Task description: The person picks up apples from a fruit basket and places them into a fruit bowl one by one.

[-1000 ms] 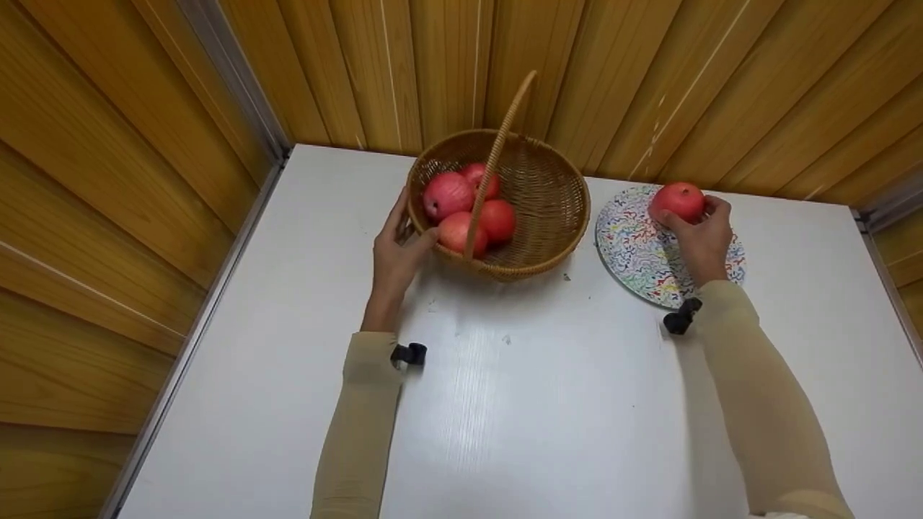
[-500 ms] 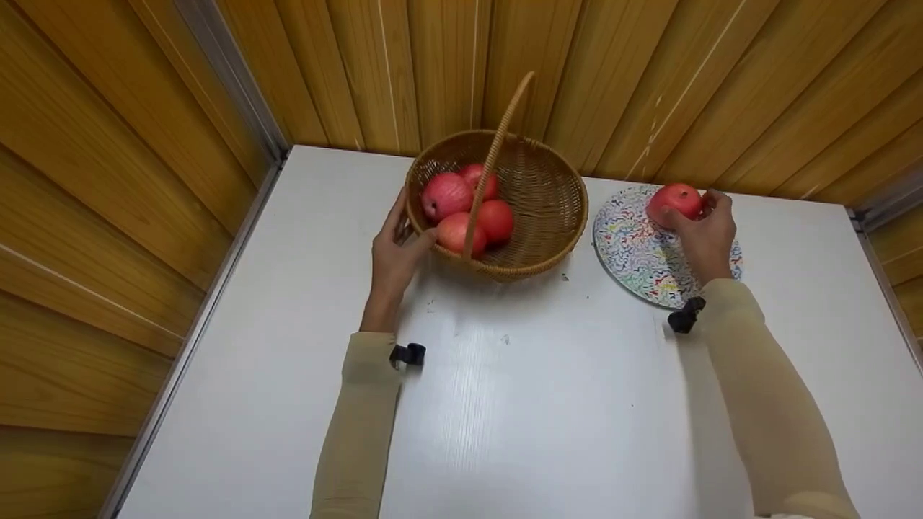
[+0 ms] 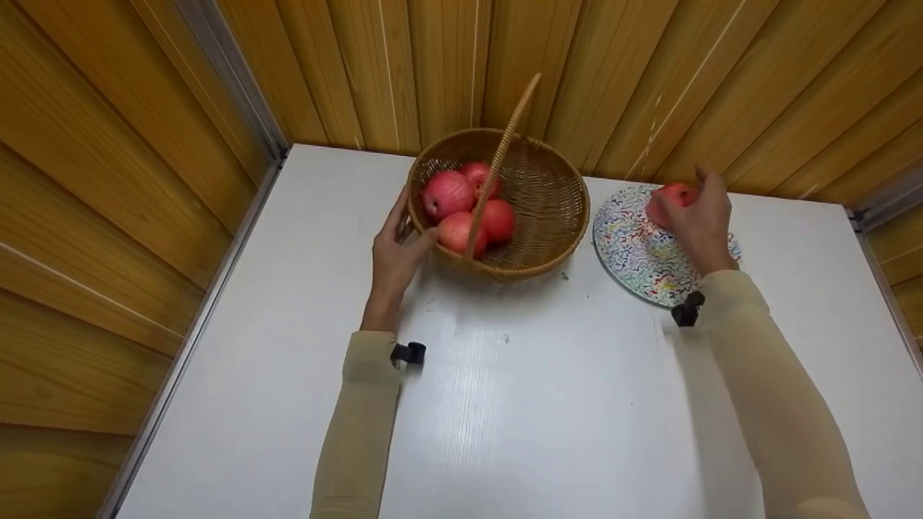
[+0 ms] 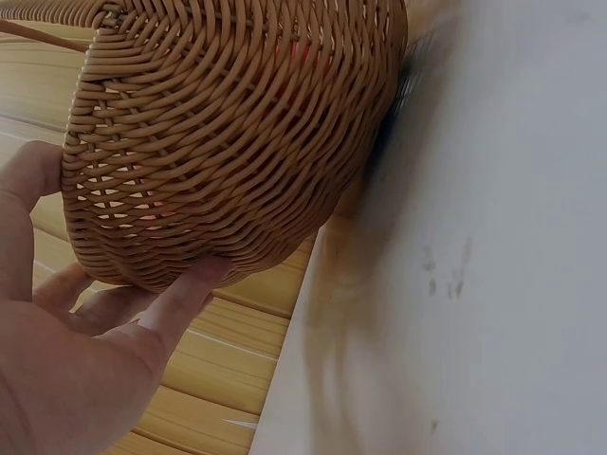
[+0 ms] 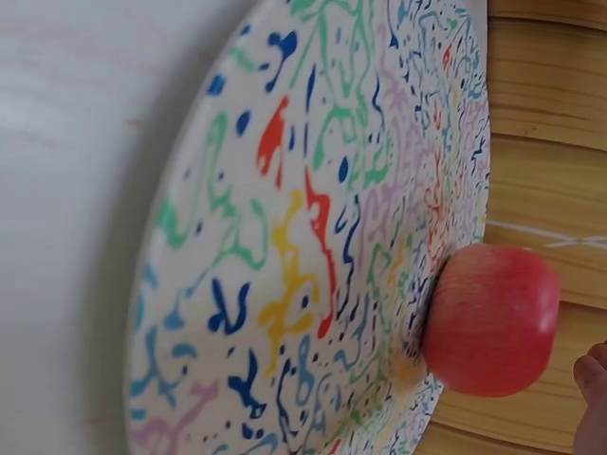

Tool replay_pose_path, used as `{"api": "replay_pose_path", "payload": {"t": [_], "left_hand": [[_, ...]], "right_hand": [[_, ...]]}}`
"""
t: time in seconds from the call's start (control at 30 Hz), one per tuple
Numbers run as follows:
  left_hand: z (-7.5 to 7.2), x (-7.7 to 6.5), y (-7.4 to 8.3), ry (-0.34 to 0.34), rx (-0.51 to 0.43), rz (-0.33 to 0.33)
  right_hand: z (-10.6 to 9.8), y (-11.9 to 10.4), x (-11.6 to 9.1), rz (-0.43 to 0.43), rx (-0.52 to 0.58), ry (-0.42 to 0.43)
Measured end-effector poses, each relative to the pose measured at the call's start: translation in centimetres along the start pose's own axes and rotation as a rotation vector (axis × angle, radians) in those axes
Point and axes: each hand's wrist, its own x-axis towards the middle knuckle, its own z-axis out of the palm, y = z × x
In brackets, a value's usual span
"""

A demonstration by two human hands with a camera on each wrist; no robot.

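Fingers of the left hand (image 3: 395,259) curl round the left side of the wicker basket (image 3: 546,213), four red apples (image 3: 448,194) inside. Over right, another apple (image 5: 491,320) sits on the patterned plate's (image 3: 626,249) far side. The right hand (image 3: 705,225) just opened wider, gripping nothing, thumb contact unclear. So that one looks set down to me.

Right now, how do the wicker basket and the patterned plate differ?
Shape: the basket is deep with an arched handle; the plate is flat, no handle in sight.
Look: the basket is brown weave; the plate is white with multicolored squiggles.
Load: the basket holds four visible red fruits; the plate bears one red fruit.
Shared: both carry red fruit and have a rounded outline.
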Motion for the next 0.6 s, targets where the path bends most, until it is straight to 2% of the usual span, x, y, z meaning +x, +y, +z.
{"api": "replay_pose_path", "payload": {"t": [0.17,0.4,0.6], "left_hand": [[0.0,0.0,0.0,0.004,0.009,-0.001],[-0.1,0.0,0.2,-0.014,0.001,0.013],[-0.1,0.0,0.3,-0.019,0.002,0.0]], "right_hand": [[0.5,-1.8,-0.2,-0.056,-0.005,0.006],[1.2,-4.3,-0.8,-0.212,-0.015,0.019],[1.7,-6.2,-1.4,-0.28,-0.014,-0.003]]}}
